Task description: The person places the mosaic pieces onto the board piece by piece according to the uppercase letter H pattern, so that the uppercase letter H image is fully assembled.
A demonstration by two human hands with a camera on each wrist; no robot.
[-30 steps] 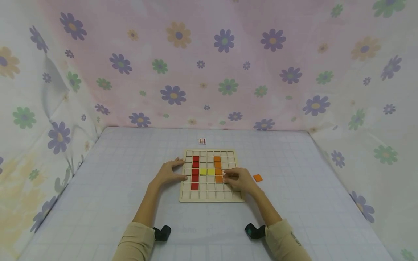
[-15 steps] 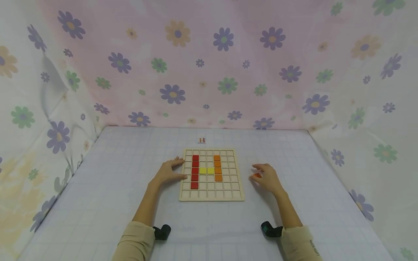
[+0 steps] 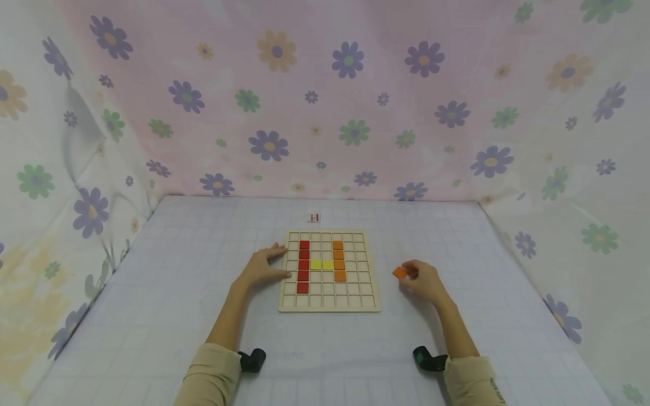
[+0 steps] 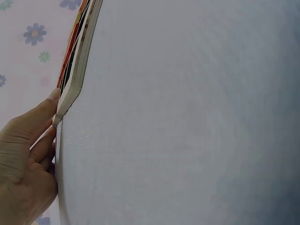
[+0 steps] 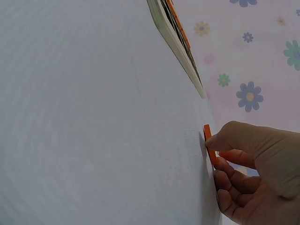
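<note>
A square wooden grid board [image 3: 360,293] lies on the table in front of me. A column of red tiles [image 3: 303,275], a pair of yellow tiles [image 3: 322,265] and a column of orange tiles [image 3: 338,255] sit in its cells. To the right of the board, my right hand [image 3: 425,281] pinches a loose orange tile [image 3: 399,273] between thumb and fingers. The right wrist view shows that orange tile [image 5: 210,143] tilted on edge. My left hand [image 3: 259,268] touches the board's left edge with its thumb and extended fingers; some fingers are hidden in the left wrist view.
Just beyond the board lies a small printed card [image 3: 314,217] with a coloured pattern. A pale cloth [image 3: 203,225] covers the table. Flowered curtains [image 3: 315,152] enclose the back and both sides. Each wrist carries a dark device [image 3: 252,360].
My right hand has moved right, away from the board, and taken hold of the loose orange tile, which is now tilted. The left hand stays at the board's edge.
</note>
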